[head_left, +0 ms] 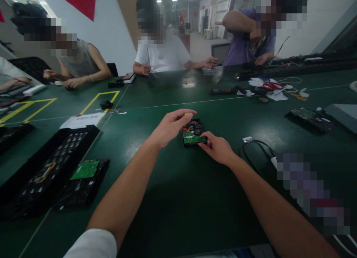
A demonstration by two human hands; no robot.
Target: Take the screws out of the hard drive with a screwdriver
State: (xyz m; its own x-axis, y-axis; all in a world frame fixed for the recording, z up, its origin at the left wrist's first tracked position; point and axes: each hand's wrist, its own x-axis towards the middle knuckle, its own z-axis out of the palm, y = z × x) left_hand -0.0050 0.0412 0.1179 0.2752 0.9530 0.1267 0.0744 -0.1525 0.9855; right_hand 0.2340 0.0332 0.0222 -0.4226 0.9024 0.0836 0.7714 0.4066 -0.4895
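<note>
A hard drive lies on the green table in front of me, its green circuit board facing up beside a dark round housing. My right hand pinches the drive's near right edge between thumb and fingers. Above the drive's far left part, my left hand is closed around a small yellow-handled screwdriver. Only a bit of yellow shows between the fingers; the shaft and tip are hidden, so contact with the drive cannot be told.
At left lie a long black tray and a black unit with a green board. Another drive lies at right, near a cable. Paper scraps and red-handled scissors are farther back. Several people sit or stand across the table.
</note>
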